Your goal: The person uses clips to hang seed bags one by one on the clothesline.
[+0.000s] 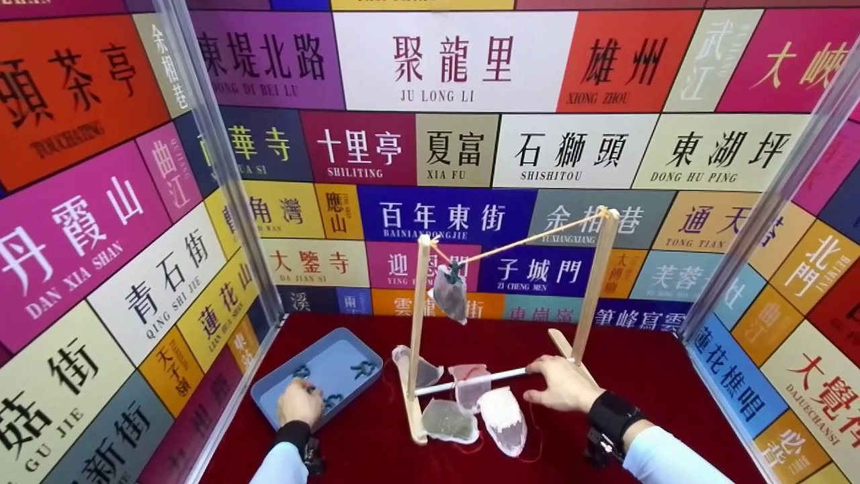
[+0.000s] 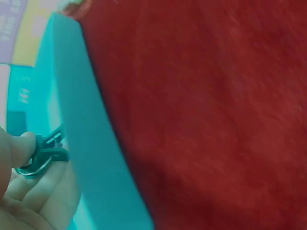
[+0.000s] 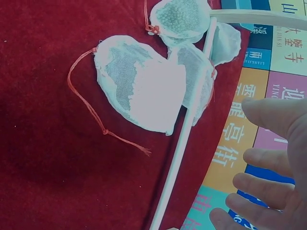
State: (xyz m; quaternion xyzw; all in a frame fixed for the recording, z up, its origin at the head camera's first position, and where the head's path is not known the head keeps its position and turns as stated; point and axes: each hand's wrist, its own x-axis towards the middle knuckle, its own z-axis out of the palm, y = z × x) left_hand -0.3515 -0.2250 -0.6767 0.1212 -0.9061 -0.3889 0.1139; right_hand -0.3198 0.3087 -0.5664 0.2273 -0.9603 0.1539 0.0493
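My left hand [image 1: 300,403] is in the blue tray [image 1: 267,384], pinching a dark green clothespin [image 2: 45,153] between thumb and fingers. More green clothespins [image 1: 363,369] lie in the tray. My right hand [image 1: 563,384], fingers spread, is beside the white crossbar [image 1: 494,378] of a wooden stand and holds nothing. From the string [image 1: 531,239] between the posts hangs a mesh pouch [image 1: 451,296], gripped by a green clothespin [image 1: 455,271]. Around the crossbar lie several mesh pouches: one with white contents [image 3: 156,91], one with greenish contents [image 1: 449,421].
The stand's left post [image 1: 418,316] and right post [image 1: 596,289] rise from wooden feet on the red cloth [image 1: 356,450]. Another pouch [image 1: 406,366] lies behind the left post. Red drawstrings [image 3: 86,103] trail from the pouches. Panels with printed signs [image 1: 457,60] enclose the table.
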